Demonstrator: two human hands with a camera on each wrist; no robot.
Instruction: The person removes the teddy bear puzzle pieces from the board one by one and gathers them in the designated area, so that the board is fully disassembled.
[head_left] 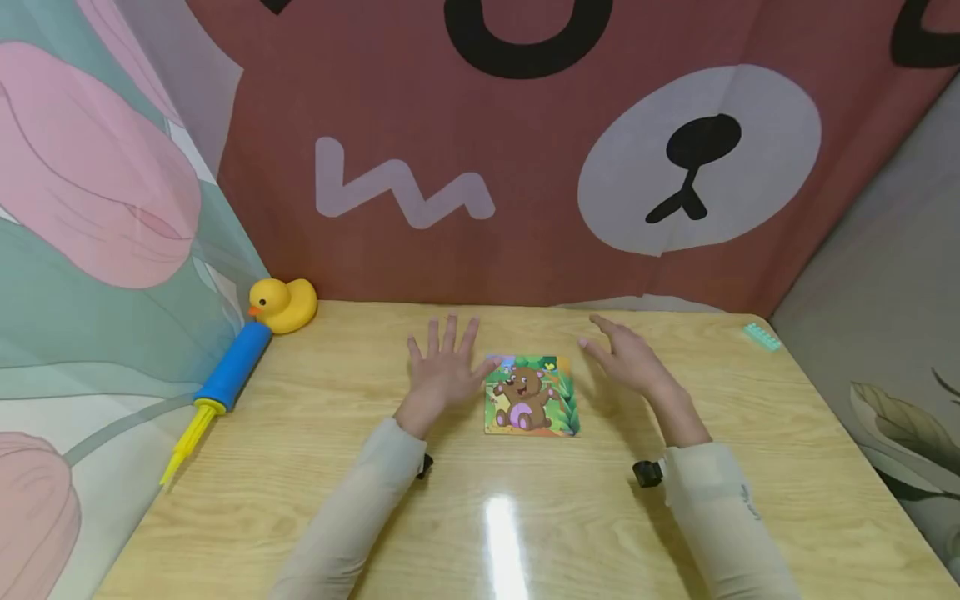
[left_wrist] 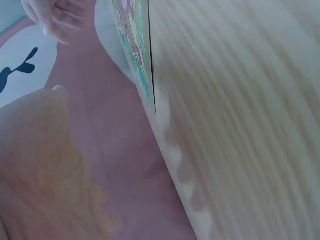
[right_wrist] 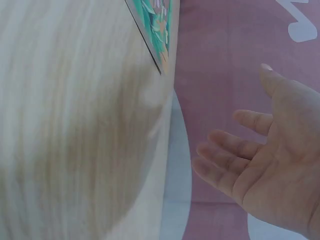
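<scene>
A small square picture puzzle or card (head_left: 531,398) with a brown cartoon bear lies flat on the wooden table. Just left of it in the head view, my left hand (head_left: 444,377) is held above the table with fingers spread, its thumb over the picture's upper left corner. My right hand (head_left: 632,360) hovers to the right of the picture, fingers extended and apart from it. In the right wrist view the palm of this hand (right_wrist: 280,165) shows, holding nothing. The left wrist view catches the picture's edge (left_wrist: 137,50) beside the left hand (left_wrist: 45,170).
At the table's left edge a yellow rubber duck (head_left: 283,305) sits behind a blue and yellow hand pump (head_left: 234,367). A mint-green toy brick (head_left: 762,337) lies at the far right corner. A printed cloth (head_left: 525,225) hangs behind the table (head_left: 337,500).
</scene>
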